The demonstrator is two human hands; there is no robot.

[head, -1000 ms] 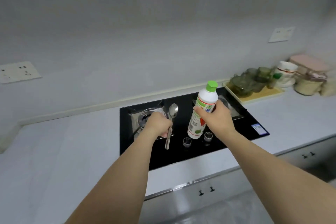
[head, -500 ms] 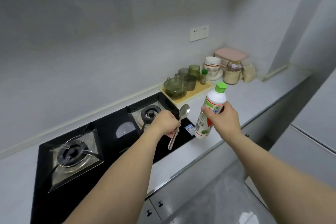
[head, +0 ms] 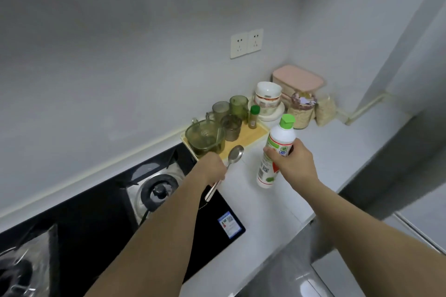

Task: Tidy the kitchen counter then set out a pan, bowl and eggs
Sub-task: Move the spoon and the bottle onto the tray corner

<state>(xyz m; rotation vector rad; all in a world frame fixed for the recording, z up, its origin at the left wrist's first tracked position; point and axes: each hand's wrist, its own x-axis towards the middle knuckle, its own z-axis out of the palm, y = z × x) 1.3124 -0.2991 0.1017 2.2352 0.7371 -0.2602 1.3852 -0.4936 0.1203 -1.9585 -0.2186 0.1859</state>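
Right hand (head: pixel 293 164) grips the white bottle (head: pixel 275 152) mid-body above the tabletop (head: pixel 277 205), likely light, smooth plastic, while left hand (head: pixel 213 167) fingers hold the rigid spoon (head: pixel 231 161) by its handle.

Grey walls (head: pixel 144 43), white sockets (head: pixel 246 43), glossy floor (head: pixel 301 282)
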